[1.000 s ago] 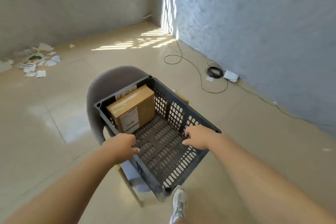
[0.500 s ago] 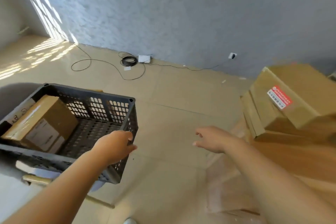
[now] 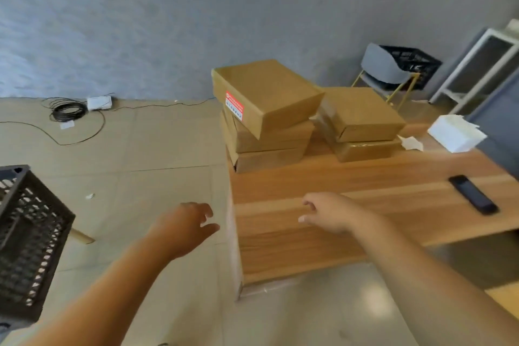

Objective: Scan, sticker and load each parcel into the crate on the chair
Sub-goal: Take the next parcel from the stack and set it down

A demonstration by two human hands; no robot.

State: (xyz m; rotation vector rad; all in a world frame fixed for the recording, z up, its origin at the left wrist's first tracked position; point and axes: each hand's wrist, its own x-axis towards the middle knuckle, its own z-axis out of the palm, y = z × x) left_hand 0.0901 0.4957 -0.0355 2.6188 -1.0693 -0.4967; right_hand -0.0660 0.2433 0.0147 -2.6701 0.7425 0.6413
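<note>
Two stacks of brown cardboard parcels stand at the far end of a wooden table (image 3: 365, 188). The left stack's top parcel (image 3: 269, 93) carries a red sticker on its side; the right stack (image 3: 359, 115) is lower. A black handheld scanner (image 3: 473, 194) lies on the table at the right. The dark perforated crate (image 3: 31, 236) shows at the left edge, its contents out of view. My left hand (image 3: 185, 226) hovers over the floor beside the table's corner, fingers loose, holding nothing. My right hand (image 3: 328, 213) hangs over the tabletop, fingers relaxed and empty.
A white stack of paper sheets (image 3: 456, 132) sits at the table's far right. Behind it a grey chair (image 3: 384, 67) holds a second dark crate (image 3: 412, 60), next to a white shelf frame (image 3: 474, 70). A coiled black cable (image 3: 67, 111) and white adapter lie by the wall.
The view swung right from the crate to the table. My left hand let go of the crate rim, and both hands moved toward the table, empty.
</note>
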